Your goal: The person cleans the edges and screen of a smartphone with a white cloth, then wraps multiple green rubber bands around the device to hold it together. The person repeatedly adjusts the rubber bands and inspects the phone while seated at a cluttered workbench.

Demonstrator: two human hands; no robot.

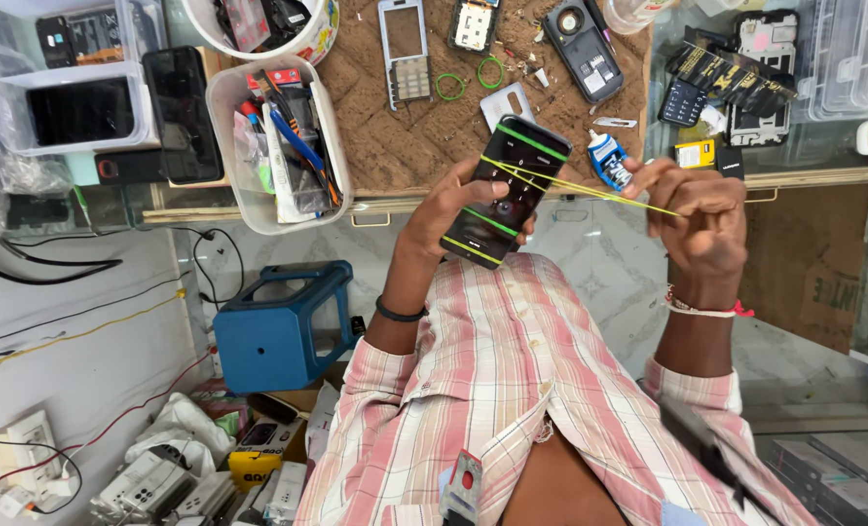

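Head view: the work is held in the air just in front of the cork-faced bench (395, 127), above the checked shirt (512, 390), with a blue stool (278, 336) on the floor to the left and a plastic tub (229, 107) of pens and tools on the bench edge.

The smartphone (505, 190) is gripped in the left hand (448, 209), whose fingers are closed round its lower left edge from behind. A yellow rubber band (599, 190) is pinched in the closed fingers of the right hand (701, 219) and drawn out taut to the right, well clear of the handset.

For a sound result, it is judged that:
- the handset should be held firm and square, so that it is not twisted by the pull of the band;
- the band should be stretched only as far as is needed to clear the far corner;
- tension should be released slowly, so that the band is laid flat and is not snapped against the glass;
- the fingers of the left hand should be kept out from under the band's path.

The smartphone is a dark slab, tilted with its top toward the bench. Green bands (531, 141) are already seated across it near the top, middle and bottom. Two strands of the yellow band cross its face diagonally. Spare green bands (450, 88) lie on the cork, and a small blue-and-white tube (609, 161) lies just beside the stretched strands.
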